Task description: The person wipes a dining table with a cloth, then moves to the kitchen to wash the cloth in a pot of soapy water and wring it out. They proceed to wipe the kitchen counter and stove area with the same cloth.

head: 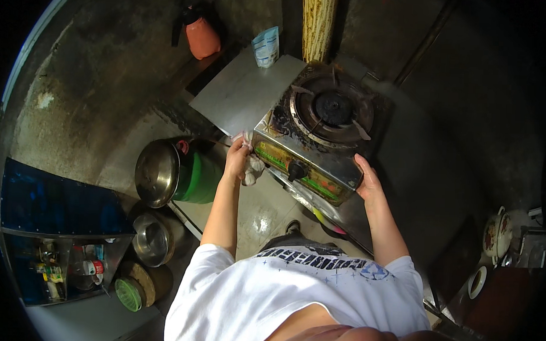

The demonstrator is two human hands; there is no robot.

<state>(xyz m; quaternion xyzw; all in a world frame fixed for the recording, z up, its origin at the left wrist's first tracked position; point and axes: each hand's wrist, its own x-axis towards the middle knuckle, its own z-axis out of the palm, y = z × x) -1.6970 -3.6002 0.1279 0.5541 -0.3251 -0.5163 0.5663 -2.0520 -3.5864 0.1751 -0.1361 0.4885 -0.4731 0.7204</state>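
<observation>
A soiled single-burner gas stove (318, 156) with a round burner, a pan support and a black knob stands before me, tilted in the view. My left hand (238, 158) grips a crumpled white and pink cloth (253, 170) at the stove's front left corner; part of the cloth hangs below the fingers. My right hand (367, 178) rests against the stove's front right corner, thumb and fingers apart; its palm side is partly hidden. A bare metal sheet or tabletop (246, 95) adjoins the stove on the left.
A blue-white pouch (266, 47) stands behind the metal surface, near an orange jug (202, 38). A green bucket (198, 179), a metal lid (156, 173) and steel pots (151, 239) are at left, above a shelf with bottles (87, 267). An enamel pot (497, 234) stands far right.
</observation>
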